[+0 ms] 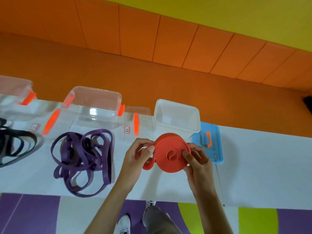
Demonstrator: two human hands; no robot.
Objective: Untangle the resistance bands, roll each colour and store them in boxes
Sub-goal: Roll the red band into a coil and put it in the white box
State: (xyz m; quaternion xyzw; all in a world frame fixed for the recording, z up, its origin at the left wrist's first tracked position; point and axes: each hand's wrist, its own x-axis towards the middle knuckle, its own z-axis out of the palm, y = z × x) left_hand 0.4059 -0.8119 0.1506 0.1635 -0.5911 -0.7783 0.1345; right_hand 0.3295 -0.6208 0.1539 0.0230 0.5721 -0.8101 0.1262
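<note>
Tightly coiled red band (171,155), upright

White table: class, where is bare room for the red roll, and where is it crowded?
Bare: table right of the blue lid and in front of it. Crowded: the boxes behind; purple bands and black bands at left.

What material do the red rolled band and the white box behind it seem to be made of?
Red band: probably rubber or latex, matte; it coils flat and bends softly. White box: likely translucent plastic, smooth; light shines through its thin walls.
</note>
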